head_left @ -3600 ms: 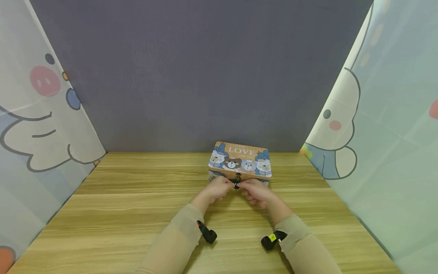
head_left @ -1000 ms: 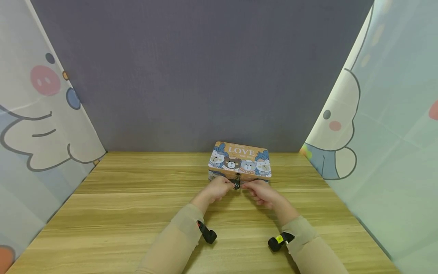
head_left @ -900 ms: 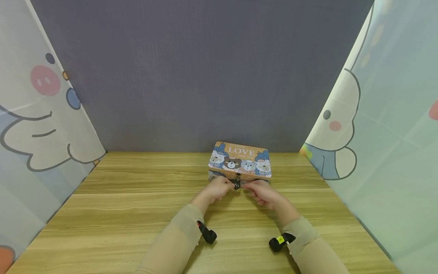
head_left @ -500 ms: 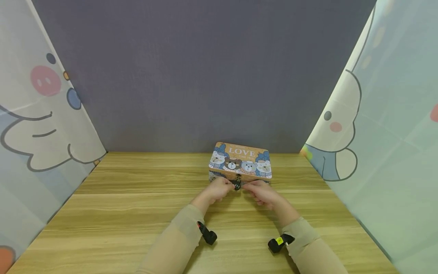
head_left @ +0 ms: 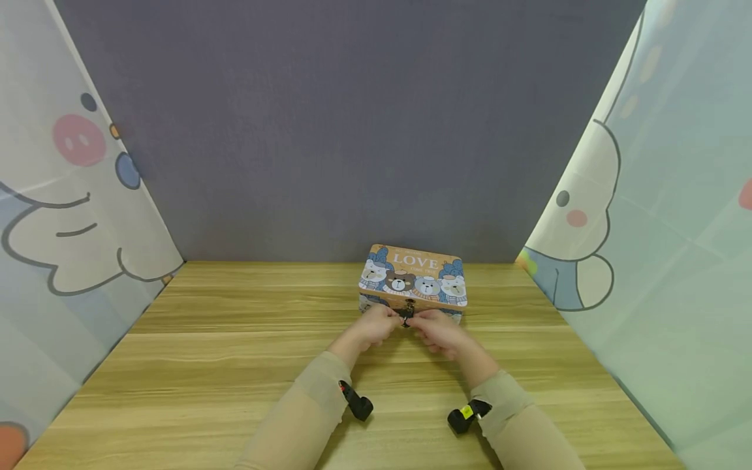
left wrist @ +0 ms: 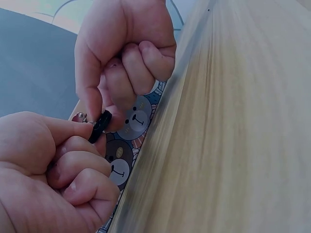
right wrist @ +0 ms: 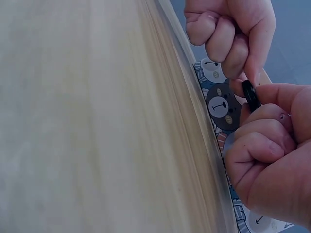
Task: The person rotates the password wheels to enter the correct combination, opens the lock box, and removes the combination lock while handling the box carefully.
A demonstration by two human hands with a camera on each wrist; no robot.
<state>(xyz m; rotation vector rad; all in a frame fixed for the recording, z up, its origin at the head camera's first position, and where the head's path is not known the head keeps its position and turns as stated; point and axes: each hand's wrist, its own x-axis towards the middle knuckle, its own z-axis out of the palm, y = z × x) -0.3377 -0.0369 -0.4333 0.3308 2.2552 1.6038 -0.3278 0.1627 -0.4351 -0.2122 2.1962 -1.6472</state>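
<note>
A rectangular tin box (head_left: 412, 277) with bears and "LOVE" printed on its lid stands closed on the wooden table. At its front clasp hangs a small black padlock (left wrist: 100, 126). My left hand (head_left: 373, 325) pinches the padlock from the left between thumb and curled fingers. From the other side my right hand (head_left: 439, 330) pinches it too, thumb tip against its edge. In the right wrist view both thumbs meet at the padlock (right wrist: 250, 94), with the other fingers curled in. The fingers hide most of the padlock and part of the box front.
Behind the box rises a dark grey partition (head_left: 294, 130). Cartoon-printed curtains hang at the left (head_left: 76, 215) and right (head_left: 658, 261) sides. The wooden table (head_left: 235, 365) spreads out around the box. Each sleeve carries a small black wrist camera (head_left: 356, 402).
My right hand was at the padlock, drew slightly away to the right, and has now come back left onto it. My left hand and the box have stayed in place.
</note>
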